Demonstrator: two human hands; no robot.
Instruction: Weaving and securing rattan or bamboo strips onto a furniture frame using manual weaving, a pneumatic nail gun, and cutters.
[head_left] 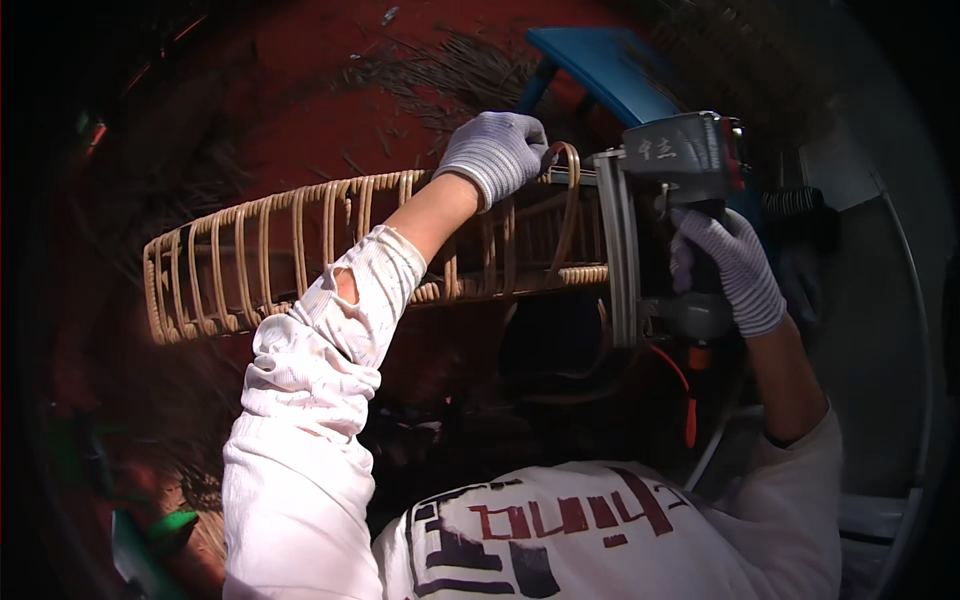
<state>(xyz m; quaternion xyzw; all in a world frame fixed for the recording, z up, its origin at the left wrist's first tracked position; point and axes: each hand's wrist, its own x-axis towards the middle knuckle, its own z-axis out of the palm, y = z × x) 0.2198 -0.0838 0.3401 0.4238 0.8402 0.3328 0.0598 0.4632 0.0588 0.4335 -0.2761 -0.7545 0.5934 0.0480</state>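
Observation:
A long wicker frame [270,270] of brown rattan strands runs from the left side toward the middle. My left hand [497,152], in a striped white-grey knit glove, is closed on a rattan strand [572,190] at the frame's upper edge. This strand loops over just right of the fingertips. On the right, my right hand [728,258], gloved the same way, is wrapped round the handle of a staple gun [685,155] with a grey body and a long metal magazine. The gun's nose is beside the frame's right end, near my left fingers; whether it touches is unclear.
A blue stool or small table [605,70] stands beyond the gun. Loose strand offcuts [440,80] lie scattered on the red floor [310,60]. An orange-red cord or tie [690,415] hangs below the gun. Green objects [172,525] are at the lower left.

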